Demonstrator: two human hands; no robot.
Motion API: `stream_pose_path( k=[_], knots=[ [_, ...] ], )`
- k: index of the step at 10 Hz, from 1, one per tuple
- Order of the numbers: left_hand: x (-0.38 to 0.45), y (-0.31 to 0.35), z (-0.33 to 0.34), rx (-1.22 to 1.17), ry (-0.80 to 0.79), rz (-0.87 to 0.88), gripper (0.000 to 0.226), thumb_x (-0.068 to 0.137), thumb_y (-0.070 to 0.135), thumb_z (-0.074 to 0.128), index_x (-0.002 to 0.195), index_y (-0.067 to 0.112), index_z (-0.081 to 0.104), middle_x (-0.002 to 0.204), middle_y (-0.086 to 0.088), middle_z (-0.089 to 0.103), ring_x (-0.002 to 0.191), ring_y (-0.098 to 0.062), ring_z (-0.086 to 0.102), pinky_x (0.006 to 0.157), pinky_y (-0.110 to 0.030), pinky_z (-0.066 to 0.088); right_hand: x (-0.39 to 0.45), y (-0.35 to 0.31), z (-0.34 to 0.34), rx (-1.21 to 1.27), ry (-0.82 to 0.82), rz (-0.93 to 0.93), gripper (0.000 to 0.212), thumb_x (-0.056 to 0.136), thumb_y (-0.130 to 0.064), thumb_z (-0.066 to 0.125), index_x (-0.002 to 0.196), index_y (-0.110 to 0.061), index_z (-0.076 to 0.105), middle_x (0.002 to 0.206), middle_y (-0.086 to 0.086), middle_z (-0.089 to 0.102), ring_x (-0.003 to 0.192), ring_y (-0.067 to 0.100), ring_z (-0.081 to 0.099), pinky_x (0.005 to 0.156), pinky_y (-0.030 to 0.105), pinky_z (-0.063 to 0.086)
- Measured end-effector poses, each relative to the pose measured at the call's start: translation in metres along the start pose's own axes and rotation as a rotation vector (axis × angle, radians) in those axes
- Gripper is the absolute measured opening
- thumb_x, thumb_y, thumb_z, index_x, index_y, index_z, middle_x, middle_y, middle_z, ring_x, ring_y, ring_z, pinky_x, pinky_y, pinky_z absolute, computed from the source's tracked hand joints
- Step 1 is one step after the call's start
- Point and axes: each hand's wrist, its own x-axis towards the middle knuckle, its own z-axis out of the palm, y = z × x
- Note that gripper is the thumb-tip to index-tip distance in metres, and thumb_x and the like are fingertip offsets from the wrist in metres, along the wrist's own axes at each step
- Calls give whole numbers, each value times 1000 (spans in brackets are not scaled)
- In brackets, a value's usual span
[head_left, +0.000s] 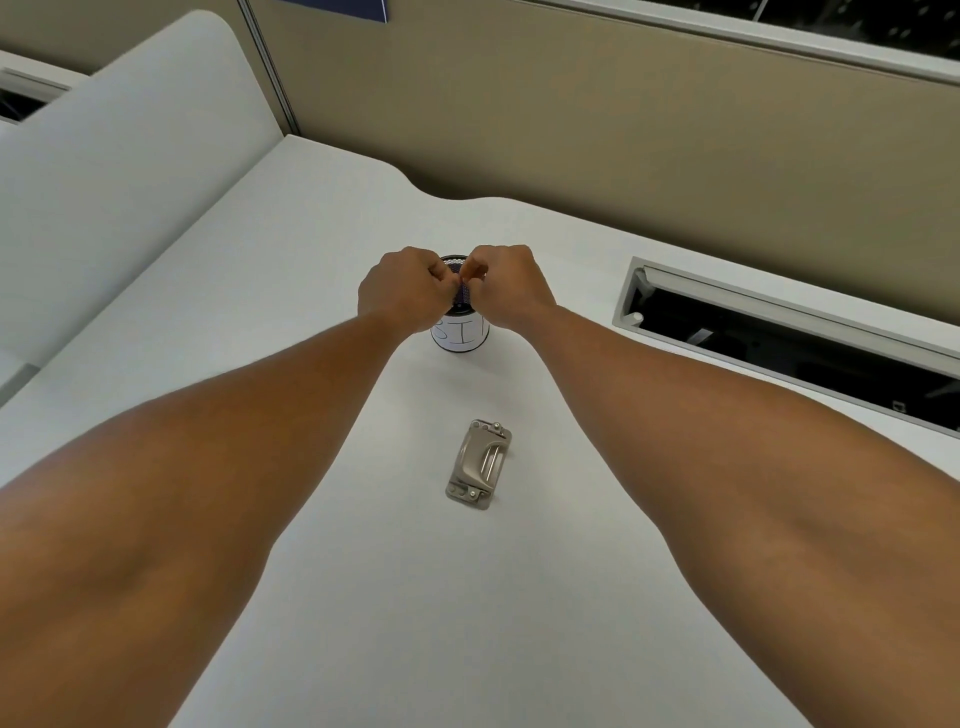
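Your fingers (447, 283) curl in and pinch a small dark dotted piece (464, 295) between left hand (402, 291) and right hand (511, 288). You hold it directly over the mesh cup (460, 335) near the desk's (234, 270) far edge, probably to drop it in. A metal latch (479, 464) lies nearer you.

The bench (415, 597) is seen as plain pale grey-white. The cup (460, 310) is wrapped in a white label (461, 340) marked with thin black letters. Its rim is black, and its inside is shown as dark mesh with a fine purplish dot pattern. The punch (479, 463) is coloured a dull champagne-grey, with 2 brighter silver bars and silver screws. The wall (623, 130) is covered in plain tan and edged in light grey. The slot (623, 296) is framed in grey and is black within.
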Motion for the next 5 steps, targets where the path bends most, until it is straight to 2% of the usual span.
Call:
stream_pose_path(
  k=[1,2,3,4,5],
  knots=[
    [-3,3,1,2,-11,24,29,83,22,53,99,32,75,98,3,73,84,-22,64,66,-27,45,-4,-2,-2,-6,-16,-2,23,82,-7,57,99,-12,71,99,8,69,91,27,63,77,37,56],
    [-8,7,2,-4,18,30,28,83,24,55,101,32,74,100,4,73,86,-22,65,68,-28,46,-10,-1,-6,-3,-14,-30,26,84,-14,57,106,-17,70,104,8,69,98,26,61,79,36,53],
    [-15,13,1,2,63,29,19,84,33,60,97,28,73,96,5,73,88,-21,66,71,-29,51,-17,-2,-10,3,3,-29,27,86,-21,55,110,-22,68,108,8,65,106,23,53,78,32,46],
    [-24,18,-1,5,86,53,18,82,39,62,92,26,71,90,6,71,83,-19,65,68,-29,50,-29,3,-14,-8,46,-39,25,89,-25,53,110,-25,67,108,7,62,103,22,54,75,31,44],
    [-35,25,0,-13,78,77,11,81,39,67,82,28,64,89,8,69,82,-17,62,66,-28,47,-45,8,-21,-76,69,-62,27,92,-24,54,117,-23,64,116,3,65,111,21,51,82,33,45]
  ],
)
